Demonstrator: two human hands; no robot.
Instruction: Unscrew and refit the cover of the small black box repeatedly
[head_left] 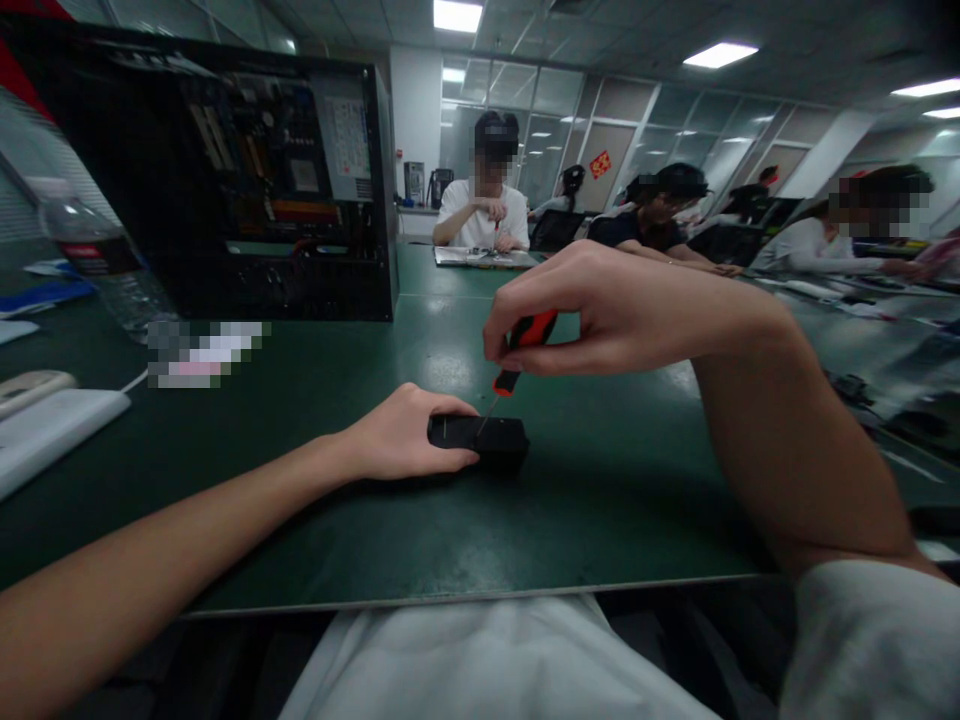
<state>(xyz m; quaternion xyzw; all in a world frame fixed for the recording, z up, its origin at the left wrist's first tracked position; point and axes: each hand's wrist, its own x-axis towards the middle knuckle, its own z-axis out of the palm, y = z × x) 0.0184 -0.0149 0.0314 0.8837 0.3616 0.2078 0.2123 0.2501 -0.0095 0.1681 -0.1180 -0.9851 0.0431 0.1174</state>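
Note:
A small black box-shaped part (496, 440) lies on the green table mat (450, 540) in front of me. My left hand (401, 432) grips its left end and holds it flat against the mat. My right hand (600, 312) is closed around a red-and-black screwdriver (521, 350), held upright above the part. The thin metal shaft points down, with its tip touching the top of the black part near the middle.
An open computer case (247, 180) with its boards exposed stands at the back left. A plastic water bottle (101, 255) and white devices (45, 420) sit at the left. Several other people sit working across the table and to the right.

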